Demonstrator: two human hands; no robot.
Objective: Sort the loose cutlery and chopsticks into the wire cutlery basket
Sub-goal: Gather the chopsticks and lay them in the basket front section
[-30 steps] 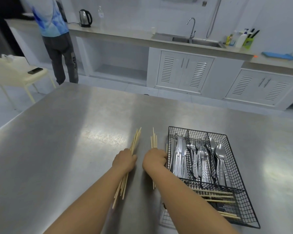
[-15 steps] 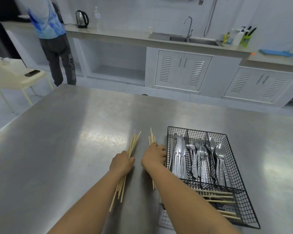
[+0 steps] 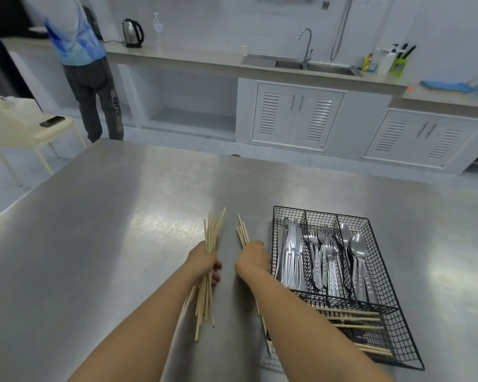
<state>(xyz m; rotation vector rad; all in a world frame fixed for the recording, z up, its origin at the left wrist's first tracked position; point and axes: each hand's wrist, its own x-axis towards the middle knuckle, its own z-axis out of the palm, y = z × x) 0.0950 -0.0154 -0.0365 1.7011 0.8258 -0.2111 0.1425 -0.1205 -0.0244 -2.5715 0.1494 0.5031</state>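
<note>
My left hand (image 3: 204,259) is closed around a bundle of pale wooden chopsticks (image 3: 213,230) that fans out above and below the fist. My right hand (image 3: 253,256) grips a smaller bunch of chopsticks (image 3: 242,230) just left of the black wire cutlery basket (image 3: 384,274). Inside the basket, knives (image 3: 291,255), forks (image 3: 322,252) and spoons (image 3: 358,249) lie in three lengthwise compartments. A few chopsticks (image 3: 351,318) lie crosswise in the near compartment. My right forearm hides the basket's near left corner.
The steel table (image 3: 108,230) stretches out to the left and beyond the basket. A person (image 3: 83,64) stands at the far counter, next to a cream chair (image 3: 25,128) holding a phone. A kettle (image 3: 131,33) and a sink (image 3: 312,64) line the back counter.
Both hands have tightened around their chopstick bunches and shifted slightly up the table. The left bundle now stands more upright and gathered. The basket has stayed put.
</note>
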